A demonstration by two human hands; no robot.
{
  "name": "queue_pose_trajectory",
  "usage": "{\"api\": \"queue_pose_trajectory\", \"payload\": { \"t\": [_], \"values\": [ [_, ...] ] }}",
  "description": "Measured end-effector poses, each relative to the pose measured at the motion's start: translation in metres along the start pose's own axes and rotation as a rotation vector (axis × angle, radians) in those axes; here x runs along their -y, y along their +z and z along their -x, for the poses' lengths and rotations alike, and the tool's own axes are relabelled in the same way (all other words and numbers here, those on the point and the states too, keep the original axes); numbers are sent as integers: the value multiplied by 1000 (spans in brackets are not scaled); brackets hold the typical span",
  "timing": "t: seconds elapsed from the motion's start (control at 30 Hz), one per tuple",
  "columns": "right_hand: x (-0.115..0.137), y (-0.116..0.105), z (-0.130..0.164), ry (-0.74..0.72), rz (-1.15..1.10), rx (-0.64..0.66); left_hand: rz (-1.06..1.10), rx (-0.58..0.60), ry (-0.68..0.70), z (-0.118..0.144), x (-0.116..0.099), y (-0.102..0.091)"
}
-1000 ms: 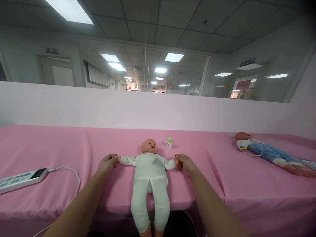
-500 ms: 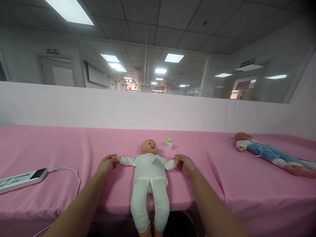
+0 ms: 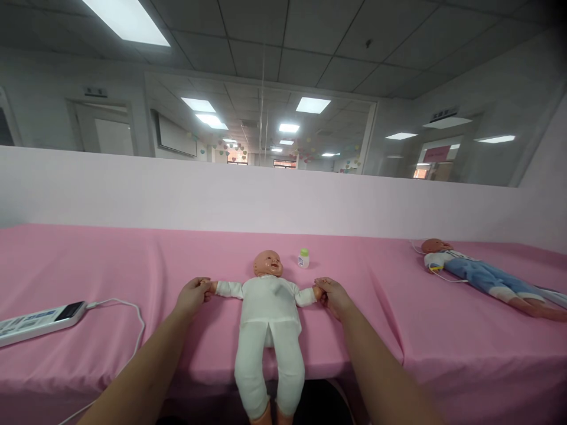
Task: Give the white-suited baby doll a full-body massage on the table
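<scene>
Item: baby doll in white suit (image 3: 269, 307), lying face up on the pink table cover (image 3: 88, 265), head toward the low partition wall (image 3: 133, 189), arms spread straight out to either side, legs hanging over the near edge of the table. Left hand (image 3: 191, 293): closed around the doll's hand on that side, holding it out flat against the cover. Right hand (image 3: 332, 294): closed around the doll's other hand in the same way, so both doll arms are held extended in one line. Change over the last second: next to none; both hands sit where they sat in the earlier pictures, the right perhaps a shade nearer the doll's head, and the doll's trunk and legs have not shifted. Judgement: the arms are being held at full spread rather than moved, a pause at the outer end of a stretch. Beyond the doll's head, just to its right: small white bottle with green cap (image 3: 303, 258), upright, untouched. Well to the doll's left: white power strip (image 3: 39, 322) with white cable (image 3: 133, 313) looping toward the table edge. Well to the doll's right: second doll in blue trousers (image 3: 482, 274), lying on its back, a thin wire beside it.
</scene>
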State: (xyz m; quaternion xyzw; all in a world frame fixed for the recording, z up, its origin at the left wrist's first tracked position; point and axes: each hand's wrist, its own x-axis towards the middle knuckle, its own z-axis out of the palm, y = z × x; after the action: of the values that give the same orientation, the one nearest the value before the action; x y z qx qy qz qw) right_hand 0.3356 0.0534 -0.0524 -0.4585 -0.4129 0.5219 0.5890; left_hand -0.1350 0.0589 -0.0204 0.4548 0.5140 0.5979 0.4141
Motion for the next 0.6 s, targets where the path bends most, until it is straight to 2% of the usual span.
{"api": "queue_pose_trajectory", "payload": {
  "t": [0.27, 0.6],
  "values": [
    [6, 6, 3, 36, -55, -97, 16, 0, -11, -5, 6, -4],
    [5, 5, 2, 37, -65, -70, 37, 0, -15, -2, 1, -1]
  ]
}}
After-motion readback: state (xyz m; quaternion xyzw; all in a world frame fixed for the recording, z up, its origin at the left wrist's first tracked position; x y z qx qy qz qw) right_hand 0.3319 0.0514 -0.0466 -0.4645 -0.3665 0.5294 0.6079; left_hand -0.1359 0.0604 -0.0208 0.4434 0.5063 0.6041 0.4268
